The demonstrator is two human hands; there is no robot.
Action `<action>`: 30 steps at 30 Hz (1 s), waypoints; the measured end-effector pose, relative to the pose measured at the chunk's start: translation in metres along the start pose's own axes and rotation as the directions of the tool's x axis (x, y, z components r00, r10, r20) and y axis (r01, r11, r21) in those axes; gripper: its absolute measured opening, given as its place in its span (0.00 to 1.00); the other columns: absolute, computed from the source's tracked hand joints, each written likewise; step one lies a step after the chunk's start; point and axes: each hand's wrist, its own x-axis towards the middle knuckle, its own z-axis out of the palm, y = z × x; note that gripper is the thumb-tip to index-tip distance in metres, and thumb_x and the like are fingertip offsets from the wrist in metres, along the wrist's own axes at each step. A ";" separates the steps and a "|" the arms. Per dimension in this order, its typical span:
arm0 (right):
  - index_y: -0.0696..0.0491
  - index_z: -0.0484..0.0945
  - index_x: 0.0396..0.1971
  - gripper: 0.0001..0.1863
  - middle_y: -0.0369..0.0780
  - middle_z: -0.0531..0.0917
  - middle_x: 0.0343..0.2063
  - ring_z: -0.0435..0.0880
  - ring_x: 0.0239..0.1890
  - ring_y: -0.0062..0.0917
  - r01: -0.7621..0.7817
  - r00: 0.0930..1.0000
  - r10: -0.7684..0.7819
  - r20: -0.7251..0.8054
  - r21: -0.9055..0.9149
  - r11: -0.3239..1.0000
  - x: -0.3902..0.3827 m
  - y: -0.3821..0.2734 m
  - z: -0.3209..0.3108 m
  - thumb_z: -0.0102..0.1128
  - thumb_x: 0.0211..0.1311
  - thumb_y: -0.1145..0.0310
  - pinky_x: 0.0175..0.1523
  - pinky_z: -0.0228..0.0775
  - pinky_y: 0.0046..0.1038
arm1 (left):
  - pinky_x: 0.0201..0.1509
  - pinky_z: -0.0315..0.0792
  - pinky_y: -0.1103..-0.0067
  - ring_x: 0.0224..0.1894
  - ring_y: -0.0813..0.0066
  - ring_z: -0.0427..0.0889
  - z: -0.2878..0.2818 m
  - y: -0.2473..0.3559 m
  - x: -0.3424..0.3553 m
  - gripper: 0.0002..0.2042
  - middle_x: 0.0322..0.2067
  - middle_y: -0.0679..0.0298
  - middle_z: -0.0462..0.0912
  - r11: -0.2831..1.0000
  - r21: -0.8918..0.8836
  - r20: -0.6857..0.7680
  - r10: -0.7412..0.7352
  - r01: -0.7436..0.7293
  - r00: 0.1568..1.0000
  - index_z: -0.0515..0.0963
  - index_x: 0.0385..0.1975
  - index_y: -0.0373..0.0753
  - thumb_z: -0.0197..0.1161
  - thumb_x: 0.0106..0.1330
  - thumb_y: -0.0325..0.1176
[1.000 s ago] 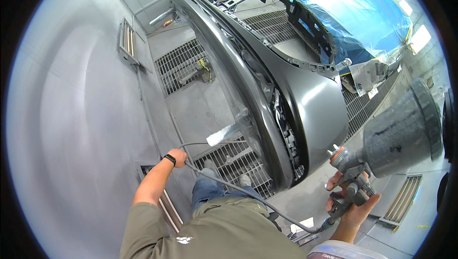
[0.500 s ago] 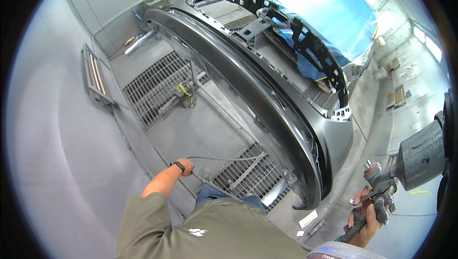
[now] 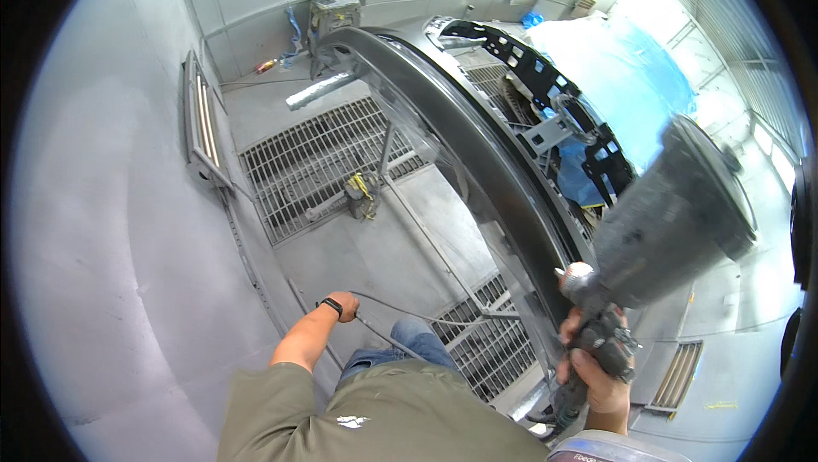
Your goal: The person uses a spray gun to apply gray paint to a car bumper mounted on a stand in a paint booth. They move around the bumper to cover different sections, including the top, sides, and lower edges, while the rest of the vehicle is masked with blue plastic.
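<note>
Spray gun (image 3: 660, 223) just swung left and now overlaps the dark bumper (image 3: 471, 145) mid-frame, so they line up in this view. Right grip (image 3: 599, 374)'s wrapped round the gun, lower right; left grip (image 3: 345, 305)'s closed on the hose (image 3: 385, 336), lower left.

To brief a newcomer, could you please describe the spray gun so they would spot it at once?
Start at the long, dark, curved car panel in mid-picture. Just right of its lower end, the right hand grips the spray gun. Unlike the thin hose in the left hand, it carries a large, dark grey cup.
</note>
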 end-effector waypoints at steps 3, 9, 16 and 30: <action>0.59 0.56 0.68 0.35 0.47 0.74 0.53 0.78 0.52 0.31 -0.034 0.959 0.024 0.284 0.031 0.999 0.047 0.003 0.040 0.46 0.58 0.89 0.40 0.84 0.23 | 0.45 0.80 0.60 0.42 0.49 0.85 -0.013 -0.023 0.000 0.10 0.36 0.50 0.87 1.000 -0.027 -0.028 -0.009 0.009 1.000 0.85 0.35 0.41 0.59 0.59 0.35; 0.57 0.46 0.75 0.44 0.56 0.72 0.59 0.75 0.62 0.47 0.386 0.831 -0.099 0.548 -0.439 0.811 0.148 0.029 0.135 0.55 0.61 0.81 0.67 0.63 0.37 | 0.44 0.79 0.59 0.39 0.48 0.85 -0.060 -0.074 0.004 0.09 0.34 0.51 0.86 1.000 -0.018 -0.028 0.003 -0.003 1.000 0.84 0.32 0.40 0.59 0.59 0.35; 0.47 0.45 0.76 0.50 0.52 0.72 0.44 0.77 0.47 0.53 0.472 0.819 -0.172 0.547 -0.472 0.745 0.286 0.048 0.267 0.62 0.54 0.77 0.52 0.72 0.47 | 0.48 0.78 0.60 0.44 0.50 0.85 -0.101 -0.163 0.039 0.11 0.39 0.52 0.87 0.998 -0.059 -0.027 -0.012 0.010 1.000 0.86 0.36 0.40 0.58 0.61 0.35; 0.56 0.45 0.76 0.46 0.60 0.74 0.42 0.81 0.43 0.55 0.313 0.947 -0.245 0.208 -0.768 0.558 0.542 0.032 0.458 0.56 0.59 0.74 0.52 0.75 0.49 | 0.49 0.77 0.58 0.47 0.48 0.83 -0.186 -0.248 0.071 0.14 0.41 0.52 0.86 0.984 -0.085 0.122 0.169 -0.159 0.978 0.84 0.42 0.41 0.55 0.62 0.37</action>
